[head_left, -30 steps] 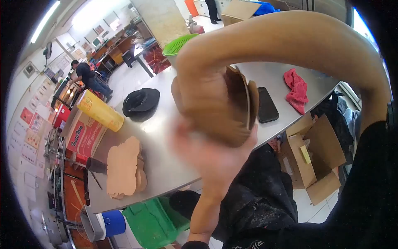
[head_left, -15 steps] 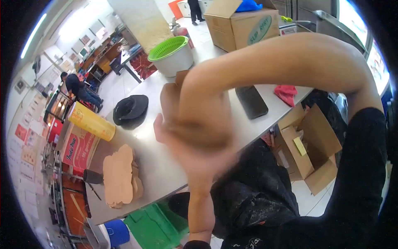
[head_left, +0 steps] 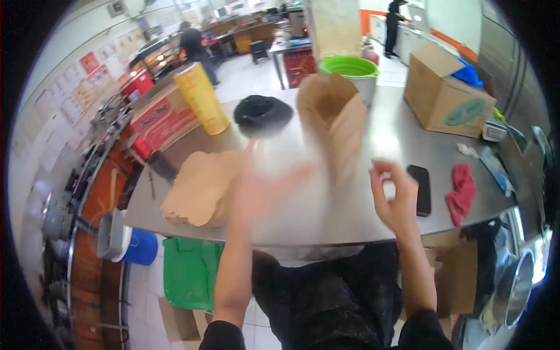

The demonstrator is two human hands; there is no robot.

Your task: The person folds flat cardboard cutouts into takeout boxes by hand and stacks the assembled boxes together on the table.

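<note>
A brown paper piece [head_left: 344,125], curled with an opening at its top, stands on the metal table beyond and between my hands. My left hand [head_left: 265,189] is smeared by motion, beside a stack of flat brown paper pieces [head_left: 201,186]; its fingers look spread, and nothing shows in them. Left of the black phone [head_left: 420,189], my right hand [head_left: 396,189] is raised over the table, thumb and fingers curved apart around a gap. Neither hand touches the curled piece.
A black cap [head_left: 261,114], a yellow roll [head_left: 201,99] and a red printed box [head_left: 166,116] sit at the back left. The green basket [head_left: 350,67], a cardboard box [head_left: 446,93] and a red cloth [head_left: 461,192] are farther right. Two people stand in the background.
My hands, earlier together on the brown paper, have parted and let it go. It now stands farther back on the table. The view has turned and levelled.
</note>
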